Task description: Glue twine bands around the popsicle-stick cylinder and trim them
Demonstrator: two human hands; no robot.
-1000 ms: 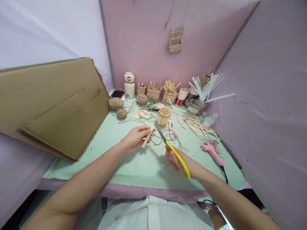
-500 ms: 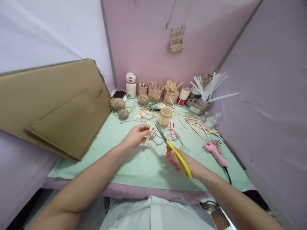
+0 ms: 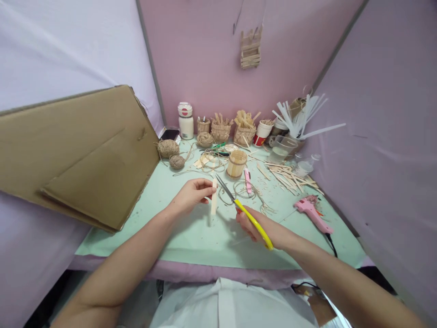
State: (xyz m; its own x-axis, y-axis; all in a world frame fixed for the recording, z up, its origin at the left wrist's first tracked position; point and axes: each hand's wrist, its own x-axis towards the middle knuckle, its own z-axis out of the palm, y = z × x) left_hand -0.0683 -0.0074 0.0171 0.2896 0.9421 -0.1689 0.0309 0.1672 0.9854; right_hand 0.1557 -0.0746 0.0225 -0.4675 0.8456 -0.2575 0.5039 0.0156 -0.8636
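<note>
Between the thumb and fingers of my left hand (image 3: 194, 195) is a flat pale wooden stick (image 3: 214, 202), held nearly upright above the table. My right hand (image 3: 251, 223) grips a pair of scissors (image 3: 244, 207) with yellow and red handles. The scissor blades point up and left, their tips close beside the stick's upper part; whether they touch it I cannot tell. Just beyond the blades stands a small round wooden cup (image 3: 236, 164) banded with twine. A pink utility knife (image 3: 247, 181) and loose twine (image 3: 261, 200) lie to the right of the blades.
A pink glue gun (image 3: 312, 214) rests at the right, its cord running off the table's front edge. Cut wooden strips (image 3: 290, 176) are scattered behind it. Twine balls (image 3: 168, 148), baskets of sticks (image 3: 221, 132) and a white bottle (image 3: 186, 123) line the back. Large cardboard (image 3: 85, 159) leans at left.
The stick in my left hand has turned from slanted to nearly upright. The scissor tips now sit closer to it. The whole view has shifted slightly.
</note>
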